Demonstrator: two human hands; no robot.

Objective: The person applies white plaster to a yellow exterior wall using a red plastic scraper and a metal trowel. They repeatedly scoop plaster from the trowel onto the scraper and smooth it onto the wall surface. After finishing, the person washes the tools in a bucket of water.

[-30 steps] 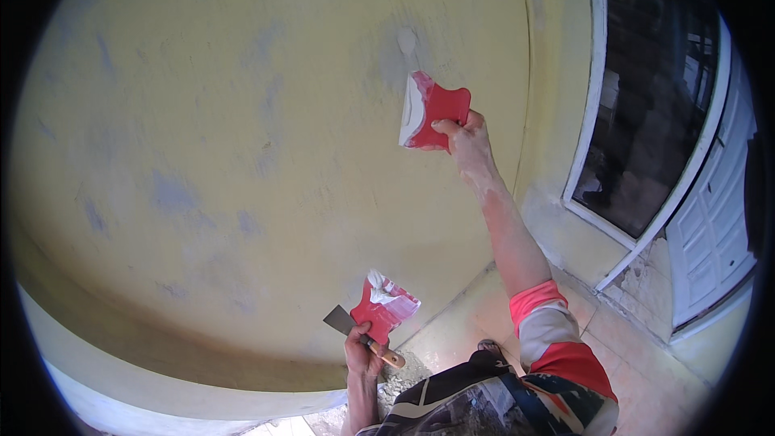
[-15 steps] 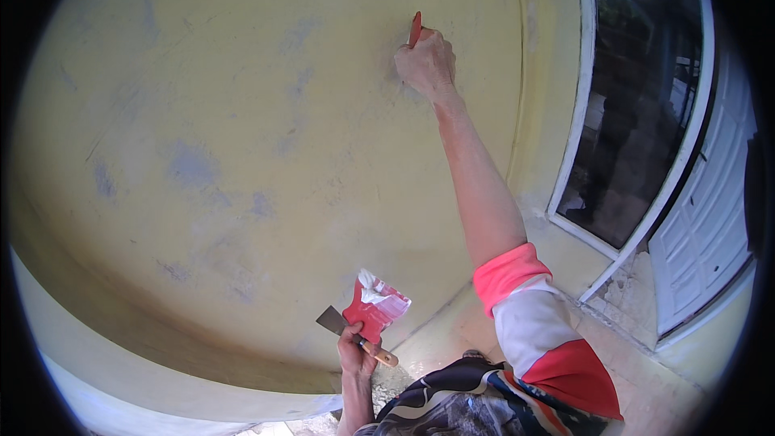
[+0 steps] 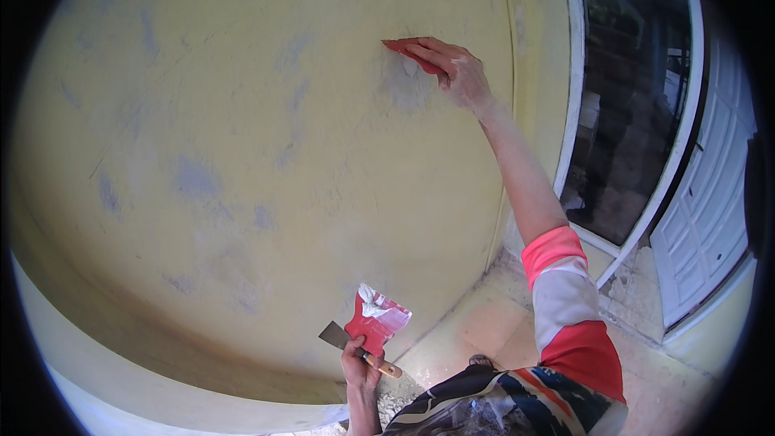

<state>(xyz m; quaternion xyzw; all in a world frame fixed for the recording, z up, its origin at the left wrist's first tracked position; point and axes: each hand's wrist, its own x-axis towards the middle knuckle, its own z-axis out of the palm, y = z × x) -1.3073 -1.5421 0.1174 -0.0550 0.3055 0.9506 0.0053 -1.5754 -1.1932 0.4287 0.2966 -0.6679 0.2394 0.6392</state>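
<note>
My right hand (image 3: 467, 79) is raised at the upper middle of the yellow wall (image 3: 323, 186), closed on a red plastic putty spreader (image 3: 416, 52) that lies against or very near the wall. Under and below the spreader is a grey patch (image 3: 404, 90) of filler. Low in front of me, my left hand (image 3: 360, 365) grips two tools together. One is a red plastic spreader (image 3: 373, 331) carrying a lump of white putty (image 3: 373, 303); the other is a metal scraper (image 3: 333, 334) with a wooden handle (image 3: 389, 368).
Several greyish patches (image 3: 196, 176) mark the wall. To the right stand a white-framed dark window (image 3: 634, 105) and a white panelled door (image 3: 710, 194). A curved pale ledge (image 3: 145, 371) runs along the lower left. Tiled floor (image 3: 492, 331) shows beside the wall's foot.
My right hand has turned and shifted right and slightly down, so the spreader now points left and the grey patch shows. The left hand keeps its tools, a little lower in view.
</note>
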